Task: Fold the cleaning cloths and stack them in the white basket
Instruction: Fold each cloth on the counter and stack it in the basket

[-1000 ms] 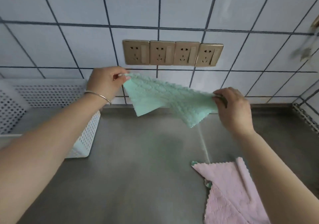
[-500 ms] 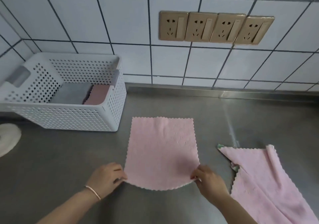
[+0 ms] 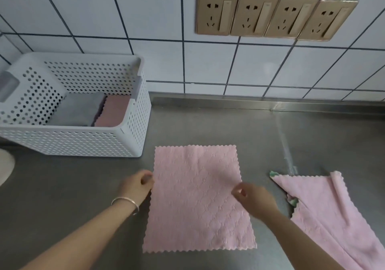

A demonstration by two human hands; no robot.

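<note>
I have the pink cloth (image 3: 198, 199) spread flat on the steel worktop (image 3: 208, 124), just near of the white basket (image 3: 133, 136), so that every edge is in reach and the fold can come out square. My left hand (image 3: 138, 186) sits at the cloth's left edge about halfway along it, fingers curled with the thumb and fingertips closing on the scalloped hem. My right hand (image 3: 254, 201) is over the right edge at the same height, its grip a light pinch of thumb and forefinger; I cannot tell for sure whether fabric is already caught between them or only touched. Taking both side edges at the middle suits, I judge, lifting the cloth along a centre line to double it over.

The cloth is a pale pink square with a wavy trimmed border and a faint embossed pattern, lying smooth with no creases.

In the basket at the far left a folded grey cloth (image 3: 79, 111) and a folded dusty-pink cloth (image 3: 114, 111) already lie side by side, so stacking has begun. To the right on the worktop another pink cloth (image 3: 325, 213) lies rumpled, with a green one (image 3: 275, 174) peeking from beneath it; both wait unfolded.
</note>
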